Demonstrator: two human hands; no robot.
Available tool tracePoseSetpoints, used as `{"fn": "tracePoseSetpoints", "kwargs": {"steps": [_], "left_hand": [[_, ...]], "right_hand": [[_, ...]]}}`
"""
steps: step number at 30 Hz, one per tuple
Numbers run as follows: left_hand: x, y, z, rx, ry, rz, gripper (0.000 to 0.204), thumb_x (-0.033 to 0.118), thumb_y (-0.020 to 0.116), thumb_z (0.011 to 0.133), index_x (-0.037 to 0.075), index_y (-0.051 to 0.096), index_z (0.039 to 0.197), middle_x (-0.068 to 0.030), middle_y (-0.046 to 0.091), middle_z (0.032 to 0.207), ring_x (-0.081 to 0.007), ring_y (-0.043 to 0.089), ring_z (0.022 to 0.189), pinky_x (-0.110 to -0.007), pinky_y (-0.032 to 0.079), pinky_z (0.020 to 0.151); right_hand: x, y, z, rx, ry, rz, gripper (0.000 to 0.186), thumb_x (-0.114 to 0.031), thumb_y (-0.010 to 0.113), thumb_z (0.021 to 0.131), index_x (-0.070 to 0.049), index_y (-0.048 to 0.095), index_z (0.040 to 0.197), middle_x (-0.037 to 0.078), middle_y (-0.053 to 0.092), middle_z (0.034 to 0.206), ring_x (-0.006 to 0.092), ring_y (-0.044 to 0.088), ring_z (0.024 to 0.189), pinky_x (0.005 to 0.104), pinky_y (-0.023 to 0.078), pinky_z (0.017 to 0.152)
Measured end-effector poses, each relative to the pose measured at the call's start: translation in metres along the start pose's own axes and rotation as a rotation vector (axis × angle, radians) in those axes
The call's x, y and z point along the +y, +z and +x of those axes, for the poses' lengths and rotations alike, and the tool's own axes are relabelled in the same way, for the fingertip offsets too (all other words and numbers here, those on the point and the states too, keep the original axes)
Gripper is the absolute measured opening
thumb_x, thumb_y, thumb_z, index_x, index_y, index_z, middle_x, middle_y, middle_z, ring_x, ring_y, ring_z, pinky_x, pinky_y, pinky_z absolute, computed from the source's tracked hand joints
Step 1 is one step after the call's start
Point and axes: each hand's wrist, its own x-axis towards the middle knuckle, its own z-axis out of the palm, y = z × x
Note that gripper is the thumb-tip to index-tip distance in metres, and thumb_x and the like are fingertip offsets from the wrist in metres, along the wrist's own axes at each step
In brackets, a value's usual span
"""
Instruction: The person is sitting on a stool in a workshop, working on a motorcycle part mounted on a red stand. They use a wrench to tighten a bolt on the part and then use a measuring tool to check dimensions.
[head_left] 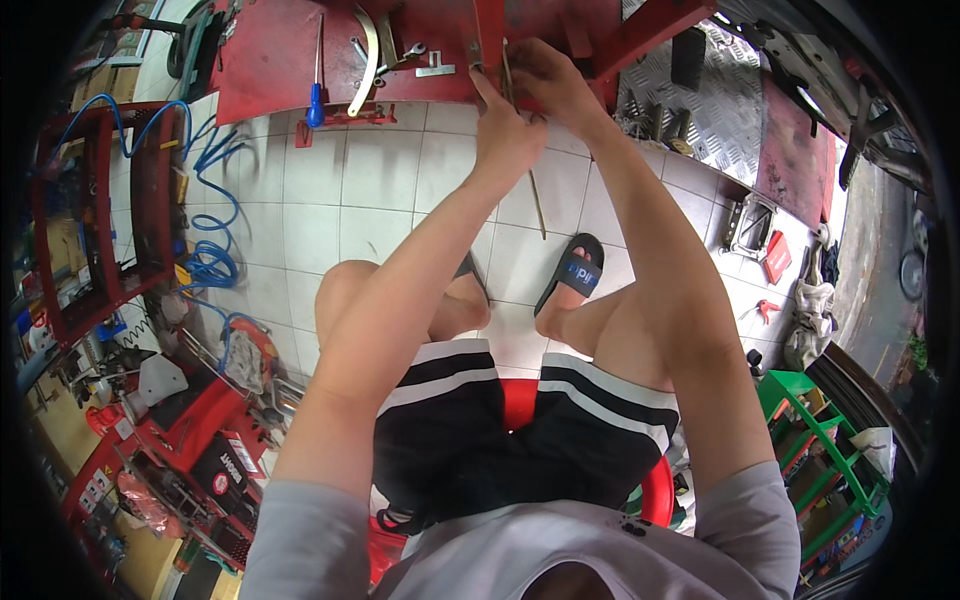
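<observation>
Both arms reach forward to the edge of a red metal platform (270,75). My left hand (508,135) is closed around a thin, tan rod or cable (540,212), whose lower end hangs below the fist. Its index finger points up along a red upright post (489,35). Just right of it, my right hand (552,88) has its fingers bent in toward the upper part of the rod; what its fingertips grip is hidden. On the platform to the left lie a blue-handled screwdriver (316,105), a curved pale strip (370,60), a wrench (408,54) and a small metal bracket (435,68).
A coiled blue air hose (210,260) lies on the tiled floor beside a red rack (155,200). At right are a treadplate ramp (715,110), a metal frame piece (750,225), a red box (777,257) and a green shelf stand (830,440). My sandalled feet are below my hands.
</observation>
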Motion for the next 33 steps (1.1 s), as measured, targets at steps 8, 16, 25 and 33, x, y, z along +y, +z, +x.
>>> {"fn": "tracePoseSetpoints", "kwargs": {"steps": [8,16,25,33], "left_hand": [[0.015,-0.004,-0.009,-0.049,-0.028,-0.125,0.096,0.009,0.056,0.079,-0.004,-0.014,0.144,-0.0267,0.064,0.086,-0.0369,0.067,0.073,-0.041,0.055,0.068],[0.022,-0.016,-0.011,-0.099,-0.055,-0.273,0.091,0.007,0.053,0.08,-0.003,-0.011,0.144,-0.0211,0.064,0.078,-0.0268,0.064,0.052,-0.035,0.053,0.046],[0.027,-0.02,0.001,-0.178,-0.16,-0.147,0.1,0.014,0.058,0.08,-0.012,-0.018,0.139,-0.022,0.064,0.08,-0.0257,0.064,0.055,-0.034,0.055,0.047],[0.029,-0.023,0.006,-0.268,-0.183,0.029,0.106,0.023,0.059,0.082,-0.019,-0.023,0.134,-0.0163,0.064,0.069,-0.0245,0.063,0.056,-0.032,0.056,0.054]], "right_hand": [[0.011,0.002,0.005,0.093,-0.066,-0.217,0.028,0.0,0.062,0.086,-0.003,0.053,0.112,0.009,0.065,0.108,0.0169,0.064,0.097,0.0313,0.052,0.084],[-0.003,0.001,0.001,0.218,-0.194,-0.446,0.027,-0.011,0.066,0.079,-0.002,0.054,0.1,0.018,0.067,0.092,0.0355,0.066,0.086,0.0406,0.052,0.077],[0.002,-0.028,-0.007,0.328,0.166,-0.457,0.029,-0.016,0.055,0.084,0.0,0.061,0.108,0.02,0.068,0.093,0.0322,0.067,0.086,0.039,0.051,0.078],[0.067,-0.11,-0.051,0.093,0.853,-0.102,0.013,-0.006,0.05,0.086,0.0,0.061,0.087,0.01,0.063,0.074,0.0169,0.062,0.066,0.0304,0.049,0.06]]}}
